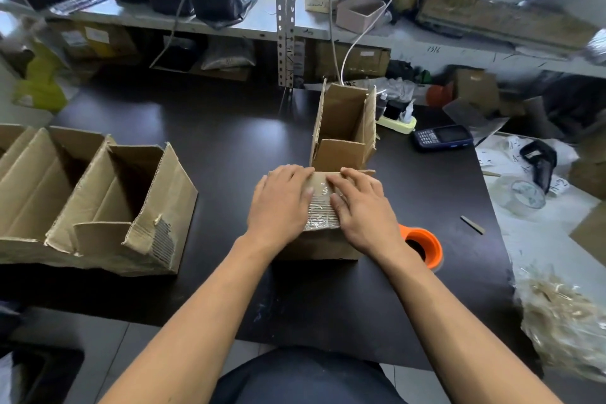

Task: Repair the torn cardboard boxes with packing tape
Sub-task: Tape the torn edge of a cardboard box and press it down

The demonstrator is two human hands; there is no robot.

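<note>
A small brown cardboard box (323,207) lies on its side at the middle of the dark counter (196,147), its open mouth turned away from you, and a strip of clear packing tape (319,210) glints across the upward-facing panel. You press your left hand (280,202) and right hand (362,207) flat on either side of that strip, fingers (341,182) extended and gripping nothing, evidently to bed the tape onto the cardboard and steady the box against sliding. The flaps at the far end stand open, so the repair looks confined to this one panel for now. Just beside your right wrist, partly hidden by it, sits the orange-cored roll of packing tape (423,248), set down close enough to reach again. To your left, well apart, two larger torn brown cardboard boxes (98,203) wait side by side with ragged corners, likely next in line. A dark blue handheld keypad device (442,137) rests farther back on the right, near a pale yellow power strip (398,123).
</note>
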